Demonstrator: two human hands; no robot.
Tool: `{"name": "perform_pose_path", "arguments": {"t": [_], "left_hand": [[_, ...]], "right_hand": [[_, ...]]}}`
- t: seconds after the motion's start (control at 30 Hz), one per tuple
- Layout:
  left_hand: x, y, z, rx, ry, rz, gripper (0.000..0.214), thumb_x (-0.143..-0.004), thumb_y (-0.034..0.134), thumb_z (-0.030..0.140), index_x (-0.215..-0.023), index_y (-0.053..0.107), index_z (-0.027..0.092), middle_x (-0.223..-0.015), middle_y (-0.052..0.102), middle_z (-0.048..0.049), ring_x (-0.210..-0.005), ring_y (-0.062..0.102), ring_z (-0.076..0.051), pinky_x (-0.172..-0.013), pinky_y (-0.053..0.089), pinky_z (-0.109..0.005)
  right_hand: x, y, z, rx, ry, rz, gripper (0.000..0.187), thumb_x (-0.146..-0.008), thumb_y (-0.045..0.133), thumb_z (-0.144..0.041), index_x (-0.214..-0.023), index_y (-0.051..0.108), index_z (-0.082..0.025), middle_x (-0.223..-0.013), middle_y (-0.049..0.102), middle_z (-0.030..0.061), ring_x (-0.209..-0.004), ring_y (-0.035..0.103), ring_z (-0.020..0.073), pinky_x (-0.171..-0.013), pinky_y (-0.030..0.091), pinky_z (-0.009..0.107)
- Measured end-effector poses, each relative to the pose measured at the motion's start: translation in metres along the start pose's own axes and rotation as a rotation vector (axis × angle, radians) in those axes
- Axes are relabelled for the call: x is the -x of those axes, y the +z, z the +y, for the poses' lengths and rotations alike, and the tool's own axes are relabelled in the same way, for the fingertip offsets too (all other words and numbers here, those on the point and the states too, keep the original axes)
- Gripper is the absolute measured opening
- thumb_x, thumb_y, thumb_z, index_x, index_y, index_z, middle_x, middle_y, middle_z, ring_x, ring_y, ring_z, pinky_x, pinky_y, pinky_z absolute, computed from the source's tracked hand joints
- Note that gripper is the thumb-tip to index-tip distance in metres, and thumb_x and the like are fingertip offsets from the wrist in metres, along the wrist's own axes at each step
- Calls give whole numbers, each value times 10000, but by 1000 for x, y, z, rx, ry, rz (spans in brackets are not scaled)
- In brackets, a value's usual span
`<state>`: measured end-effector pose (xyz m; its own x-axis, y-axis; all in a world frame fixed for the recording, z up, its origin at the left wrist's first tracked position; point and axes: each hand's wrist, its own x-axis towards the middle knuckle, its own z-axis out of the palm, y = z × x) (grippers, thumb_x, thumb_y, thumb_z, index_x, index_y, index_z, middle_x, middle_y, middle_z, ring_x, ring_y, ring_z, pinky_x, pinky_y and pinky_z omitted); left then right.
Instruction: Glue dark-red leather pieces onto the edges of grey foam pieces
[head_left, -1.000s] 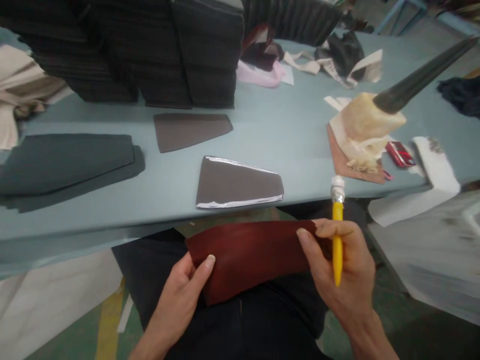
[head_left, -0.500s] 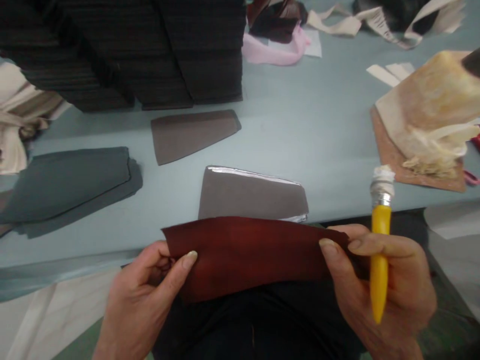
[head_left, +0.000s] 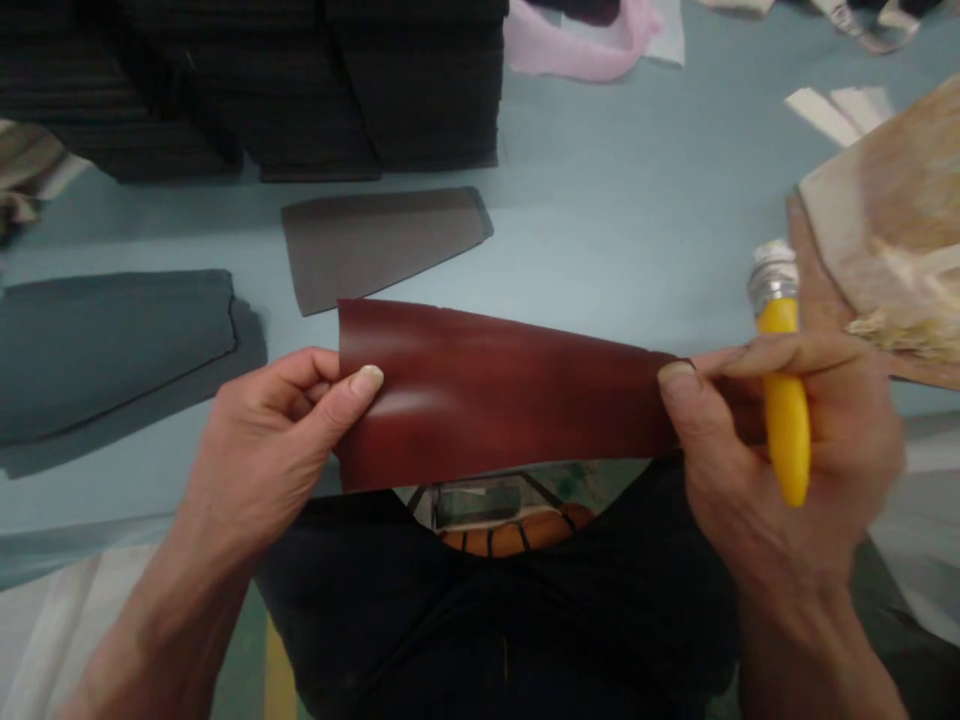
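Observation:
A tapering piece of dark red leather is stretched between my two hands, over the table's near edge. My left hand pinches its wide end, thumb on top. At the narrow end, my right hand grips the leather between thumb and fingers. That same hand also keeps a yellow-handled brush between its fingers, its whitish, coated tip pointing away from me. Beyond the leather lies a grey-brown panel of similar tapering shape. The grey panel with white-smeared edges seen earlier is hidden now, apparently behind the leather.
Tall stacks of dark panels stand at the back left of the pale blue table. Dark green-grey pieces lie on the left. A stained, crusted container rests on a brown board at right. Pink cloth lies behind.
Both hands have raised the leather away from my lap and forward over the table edge, covering the white-edged panel. The brush travelled along in my right hand. The camera view has tilted down.

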<state>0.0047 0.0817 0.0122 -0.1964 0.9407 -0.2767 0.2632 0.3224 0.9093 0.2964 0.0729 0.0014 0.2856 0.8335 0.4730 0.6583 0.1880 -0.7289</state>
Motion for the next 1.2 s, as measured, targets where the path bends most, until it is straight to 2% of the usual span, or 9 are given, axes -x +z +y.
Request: {"name": "perform_pose_path", "arguments": {"t": [0.1, 0.2, 0.3, 0.47, 0.57, 0.7, 0.8, 0.97, 1.2], "left_hand": [[-8, 0, 3, 77, -16, -34, 369, -799, 866, 494, -807, 694, 168, -723, 738, 24, -604, 618, -83, -554, 485, -163], [-15, 0, 6, 98, 46, -39, 293, -836, 837, 424, -835, 707, 161, -745, 723, 36, -614, 599, -70, -581, 461, -165], [-20, -1, 6, 70, 117, -32, 307, -850, 839, 428, -880, 714, 149, -775, 721, 26, -649, 618, -89, -625, 475, -193], [-22, -2, 2, 79, 106, -81, 330, -858, 840, 418, -977, 739, 127, -833, 749, 19, -694, 658, -98, -696, 514, -211], [-23, -3, -1, 100, 92, -150, 273, -855, 831, 378, -939, 736, 137, -790, 741, 35, -656, 643, -78, -635, 493, -171], [-30, -3, -5, 57, 182, -244, 230, -818, 822, 331, -742, 682, 166, -613, 624, 57, -520, 526, -45, -488, 391, -128], [-35, -1, -5, 42, 208, -309, 222, -819, 808, 306, -711, 664, 176, -587, 589, 57, -500, 496, -42, -464, 380, -127], [-35, 2, -2, 16, 205, -342, 248, -834, 797, 303, -686, 644, 177, -554, 569, 57, -478, 482, -38, -445, 345, -123], [-41, 4, -3, -27, 179, -356, 267, -865, 807, 272, -709, 627, 152, -556, 575, 66, -480, 499, -33, -457, 320, -125]], "right_hand": [[-5, 3, 2, -37, 55, -23, 237, -828, 843, -321, -900, 640, -224, -785, 691, -4, -603, 620, 117, -569, 498, 282], [-12, 7, 1, -31, -5, 19, 235, -817, 822, -294, -918, 624, -217, -784, 653, -16, -623, 591, 108, -606, 480, 286], [-18, 9, -3, -31, -76, 51, 236, -820, 789, -265, -928, 581, -237, -778, 592, -27, -627, 538, 113, -597, 453, 288], [-19, 5, -4, -9, -123, 44, 222, -859, 767, -240, -912, 551, -243, -791, 513, -36, -662, 544, 103, -642, 478, 280], [-16, 3, 7, 18, -114, 32, 220, -857, 775, -255, -936, 572, -223, -781, 509, -46, -637, 527, 81, -598, 446, 257], [-14, 4, 28, 3, -120, 12, 268, -836, 770, -380, -961, 583, -235, -760, 485, -76, -595, 495, 65, -533, 389, 229], [-12, 3, 37, -18, -102, 6, 301, -825, 778, -411, -971, 583, -234, -758, 474, -83, -587, 481, 56, -529, 373, 233], [-8, -2, 39, -4, -116, 20, 271, -875, 762, -418, -975, 595, -230, -730, 469, -89, -567, 434, 55, -532, 334, 256], [-7, -1, 37, -37, -78, 37, 305, -868, 803, -500, -900, 613, -263, -741, 446, -57, -616, 419, 99, -596, 365, 315]]}}
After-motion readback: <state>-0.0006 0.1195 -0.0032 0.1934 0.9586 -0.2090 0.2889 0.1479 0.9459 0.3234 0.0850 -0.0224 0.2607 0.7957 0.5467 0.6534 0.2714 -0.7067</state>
